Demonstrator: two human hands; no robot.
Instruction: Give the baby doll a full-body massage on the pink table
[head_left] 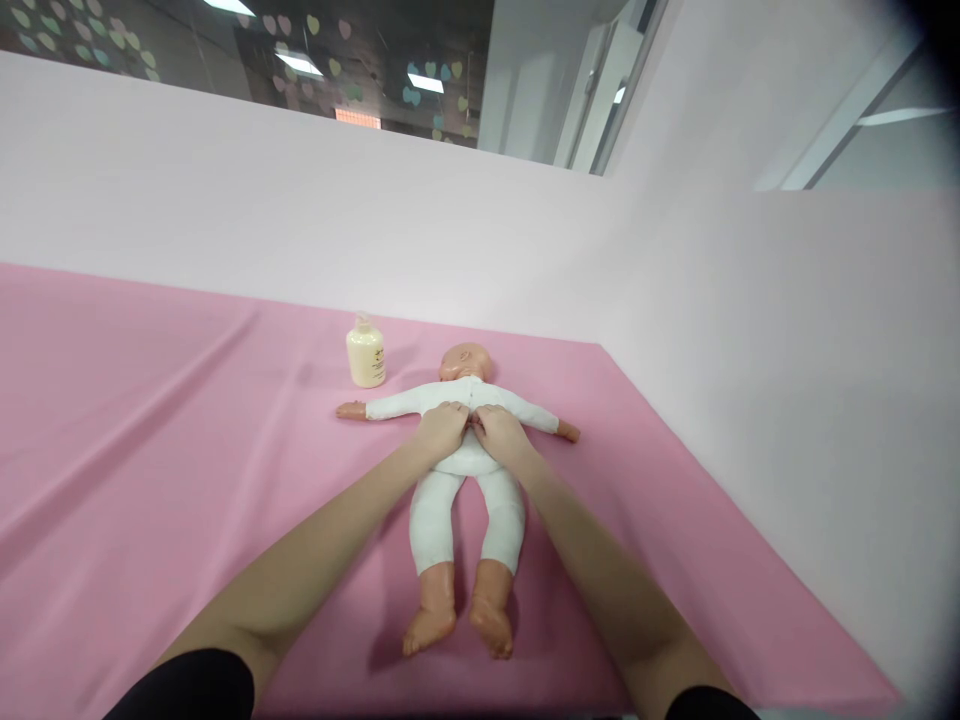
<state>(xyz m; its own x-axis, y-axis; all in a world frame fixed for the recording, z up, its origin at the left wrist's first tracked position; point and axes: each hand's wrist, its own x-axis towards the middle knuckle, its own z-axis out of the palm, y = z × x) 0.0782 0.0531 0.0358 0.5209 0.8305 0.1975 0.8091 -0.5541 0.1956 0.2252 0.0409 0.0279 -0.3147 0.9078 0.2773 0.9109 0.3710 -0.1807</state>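
Item: baby doll [465, 470], lying face up on a pink cloth [150, 420], near the middle of the surface and a little right of centre. Head at the far end, feet at the near end. Arms spread straight out to left and right; legs roughly parallel, bare feet pointing toward the viewer. Clothing: white one-piece suit [439, 520] covering torso, arms and legs, with bare hands and bare lower legs showing.

Left hand [441, 430]: resting on the doll's chest, just left of the suit's centre line, fingers curled down and pinching the white fabric (the exact pinch is too small to make out).

Right hand [501, 435]: resting on the chest just right of the centre line, fingers likewise curled onto the fabric. The two hands meet at the middle of the chest, fingertips touching or very nearly so. Both forearms are bare and reach in from the near edge, with dark sleeves at the bottom corners.

Accessory: cream-coloured bottle [366, 355], upright, standing on the cloth at the far left of the doll's head, apart from the doll's outstretched arm.

Surroundings: pale pink wall [300, 220] along the far side and the right side of the cloth; above it, a window with heart-shaped stickers [97, 40].
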